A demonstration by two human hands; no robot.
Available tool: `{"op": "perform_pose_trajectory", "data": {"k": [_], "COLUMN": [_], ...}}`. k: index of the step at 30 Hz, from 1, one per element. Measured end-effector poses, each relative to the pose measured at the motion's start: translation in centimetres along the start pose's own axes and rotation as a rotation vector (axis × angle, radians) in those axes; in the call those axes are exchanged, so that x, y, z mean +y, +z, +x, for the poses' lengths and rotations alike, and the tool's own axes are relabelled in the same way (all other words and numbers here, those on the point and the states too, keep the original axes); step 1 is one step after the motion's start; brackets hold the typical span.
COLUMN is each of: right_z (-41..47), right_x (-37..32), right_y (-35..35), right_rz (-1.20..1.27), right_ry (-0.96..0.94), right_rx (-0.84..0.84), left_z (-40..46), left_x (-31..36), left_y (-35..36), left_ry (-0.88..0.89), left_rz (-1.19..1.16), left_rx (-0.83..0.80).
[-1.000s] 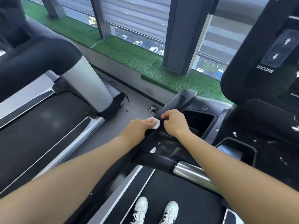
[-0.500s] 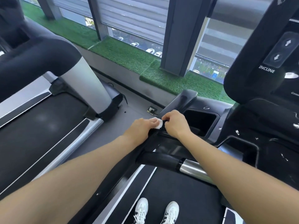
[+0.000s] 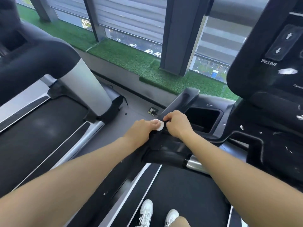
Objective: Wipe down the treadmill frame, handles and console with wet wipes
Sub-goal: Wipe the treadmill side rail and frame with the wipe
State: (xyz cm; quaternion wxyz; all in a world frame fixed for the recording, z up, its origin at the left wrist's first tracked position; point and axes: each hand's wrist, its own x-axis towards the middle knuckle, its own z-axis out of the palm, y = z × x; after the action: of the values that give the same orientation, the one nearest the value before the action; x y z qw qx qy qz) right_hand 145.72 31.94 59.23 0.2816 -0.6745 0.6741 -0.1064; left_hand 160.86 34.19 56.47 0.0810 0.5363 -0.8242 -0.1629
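On the treadmill's left handle [image 3: 178,102], a white wet wipe [image 3: 159,125] is pinched by the left hand [image 3: 141,131]; the handle is gripped by the right hand's [image 3: 176,123] curled fingers.

A second treadmill [image 3: 41,128] fills the nine o'clock side, its silver upright [image 3: 85,89] rising from a black base. Green artificial turf [image 3: 124,56] runs along the window sill from eleven to two o'clock; a floor socket [image 3: 152,110] sits centre, white sneakers [image 3: 146,212] at six

Bright window daylight, slight blur, wide-angle distortion
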Motion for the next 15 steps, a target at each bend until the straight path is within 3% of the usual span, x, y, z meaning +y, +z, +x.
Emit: {"op": "perform_pose_trajectory", "data": {"k": [5,9,15], "right_z": [0.0,-0.1,0.0], "right_x": [0.2,0.5,0.6], "right_y": [0.1,0.0,-0.3], "right_rz": [-0.004,0.019,0.022], "right_ry": [-0.029,-0.039,-0.065], "right_rx": [-0.023,-0.049,-0.055], "left_z": [-5.1,-5.2,-1.9], "left_x": [-1.6,-0.5,1.9], "left_y": [0.6,0.2,0.6], "left_ry": [0.113,-0.023,-0.088], "left_rz": [0.024,0.013,0.063], "left_rx": [0.028,-0.012,-0.053]}}
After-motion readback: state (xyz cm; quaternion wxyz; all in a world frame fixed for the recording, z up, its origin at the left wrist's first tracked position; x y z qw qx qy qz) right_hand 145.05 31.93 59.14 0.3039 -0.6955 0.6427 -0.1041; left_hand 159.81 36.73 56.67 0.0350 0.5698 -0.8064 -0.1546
